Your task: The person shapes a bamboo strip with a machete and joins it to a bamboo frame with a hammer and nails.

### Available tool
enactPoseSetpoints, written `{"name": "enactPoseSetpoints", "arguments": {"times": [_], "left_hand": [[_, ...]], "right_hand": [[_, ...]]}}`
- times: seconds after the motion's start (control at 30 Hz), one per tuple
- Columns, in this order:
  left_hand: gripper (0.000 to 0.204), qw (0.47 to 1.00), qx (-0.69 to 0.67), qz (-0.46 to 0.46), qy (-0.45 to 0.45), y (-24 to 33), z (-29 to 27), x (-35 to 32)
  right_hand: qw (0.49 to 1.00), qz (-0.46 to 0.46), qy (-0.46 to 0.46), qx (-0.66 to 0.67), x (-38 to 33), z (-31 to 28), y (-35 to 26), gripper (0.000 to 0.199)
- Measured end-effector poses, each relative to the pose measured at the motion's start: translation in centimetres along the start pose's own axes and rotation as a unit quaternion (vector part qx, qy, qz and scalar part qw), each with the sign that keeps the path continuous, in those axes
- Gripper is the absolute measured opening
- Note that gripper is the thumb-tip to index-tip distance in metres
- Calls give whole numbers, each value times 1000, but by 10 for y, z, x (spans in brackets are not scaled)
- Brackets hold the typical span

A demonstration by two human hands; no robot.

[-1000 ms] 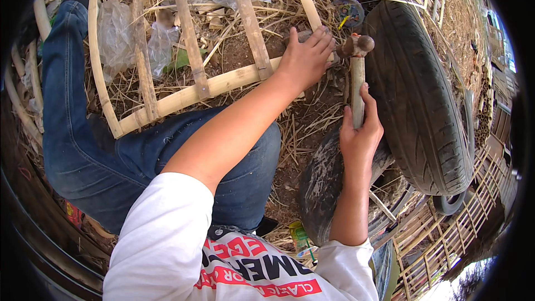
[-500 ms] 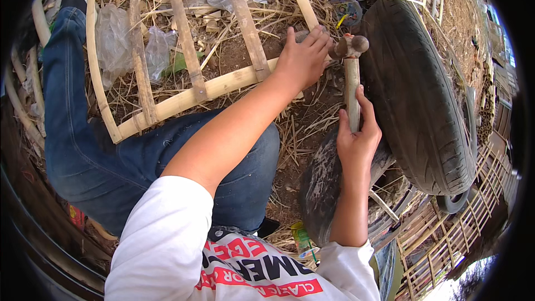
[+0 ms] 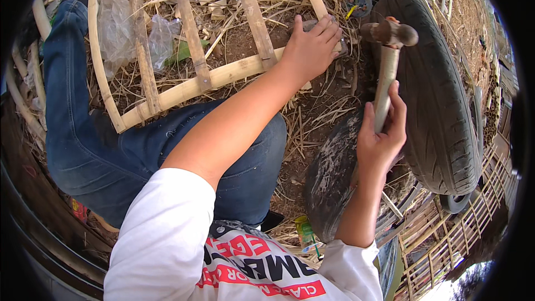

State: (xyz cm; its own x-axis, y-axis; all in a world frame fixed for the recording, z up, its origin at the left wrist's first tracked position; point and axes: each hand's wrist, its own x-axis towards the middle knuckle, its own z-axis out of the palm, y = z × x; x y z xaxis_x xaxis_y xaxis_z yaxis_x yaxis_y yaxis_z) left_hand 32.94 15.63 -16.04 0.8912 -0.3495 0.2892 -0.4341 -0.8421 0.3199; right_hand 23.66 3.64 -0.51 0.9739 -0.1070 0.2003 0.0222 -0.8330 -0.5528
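Note:
My left hand (image 3: 313, 50) grips the right corner of a bamboo frame (image 3: 234, 71), where the long near strip meets a slat; its palm hides the joint. A grey, stone-like block (image 3: 343, 49) shows partly beneath that corner. To the right, my right hand (image 3: 382, 144) is closed around the handle of a hammer (image 3: 386, 81). The hammer stands head up, with a rounded brown metal head raised beside the tyre and apart from the bamboo. Several slats run away from the near strip, which rests along my bent leg.
A large black tyre (image 3: 440, 106) leans close on the right, with another worn tyre (image 3: 333, 175) below it. Clear plastic bags (image 3: 116, 36) and straw litter the ground under the frame. More bamboo lattice (image 3: 446, 239) lies at the lower right.
My right hand has swung the hammer to the right, away from the frame's corner. The left hand keeps its hold on the corner; the view has shifted slightly.

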Motion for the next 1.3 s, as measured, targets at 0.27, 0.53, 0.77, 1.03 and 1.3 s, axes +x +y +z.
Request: {"name": "enactPoseSetpoints", "arguments": {"times": [0.27,0.53,0.77,1.03,1.3], "left_hand": [[51,1000,-4,0,11,-1,-2,0],[51,1000,14,-2,-5,1,0,3],[54,1000,16,-5,-24,-1,-3,4],[56,998,27,2,-63,-3,-9,7],[59,998,16,-1,-53,3,-9,-1]], "right_hand": [[997,62,-5,43,5,-5,-16,47],[996,68,-45,19,9,-8,-12,43],[994,21,-101,-29,11,-5,-1,42],[990,2,-132,-57,21,2,-1,45],[989,-34,-132,-60,15,1,-1,46]]}}
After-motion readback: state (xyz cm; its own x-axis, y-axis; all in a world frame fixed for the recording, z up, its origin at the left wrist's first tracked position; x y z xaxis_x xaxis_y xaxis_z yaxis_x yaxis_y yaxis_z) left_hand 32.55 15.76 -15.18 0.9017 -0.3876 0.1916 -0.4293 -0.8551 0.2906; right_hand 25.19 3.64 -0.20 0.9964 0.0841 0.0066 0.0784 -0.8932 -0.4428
